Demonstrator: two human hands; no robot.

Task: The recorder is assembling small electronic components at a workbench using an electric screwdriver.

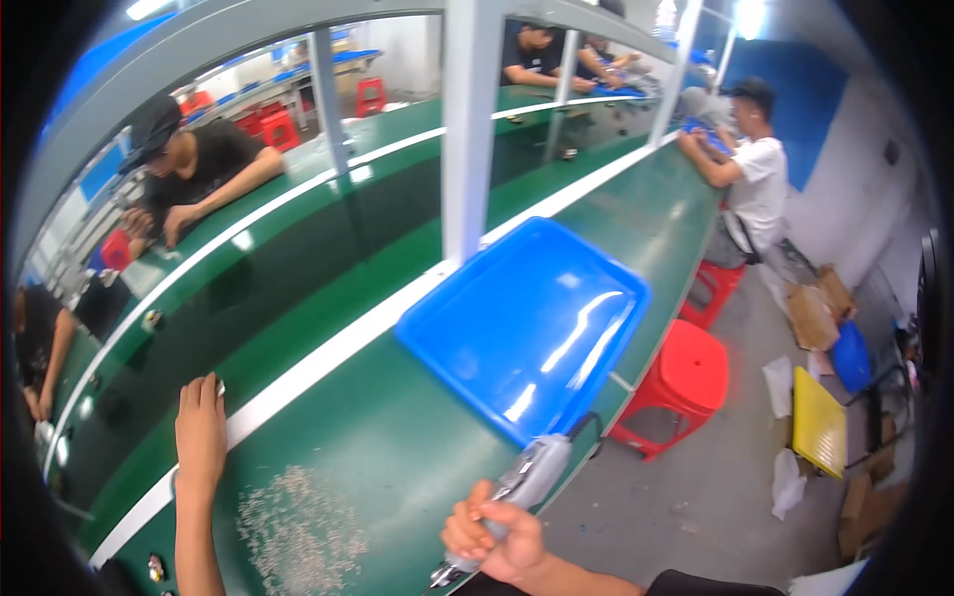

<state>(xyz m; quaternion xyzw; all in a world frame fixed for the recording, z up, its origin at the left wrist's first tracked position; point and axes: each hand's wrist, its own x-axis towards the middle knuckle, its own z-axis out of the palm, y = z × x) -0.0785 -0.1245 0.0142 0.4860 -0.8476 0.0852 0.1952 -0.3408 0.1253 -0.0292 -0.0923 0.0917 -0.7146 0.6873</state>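
A grey driver [542, 472] is at the bench's [397, 452] near edge, its back end by the near corner of a blue tray [522, 313]. The right hand [497, 536] has its fingers wrapped around the driver, tip pointing down toward the lower left. The left hand [202, 427] reaches over the belt [328, 263], fingers extended, a small shiny part [221, 387] at the fingertips; whether they grip it cannot be told. Between the forearms, tiny pieces [303, 541] lie scattered. Beyond the tray sits a co-worker in white [763, 169]; a red stool [691, 368] stands right of the bench.
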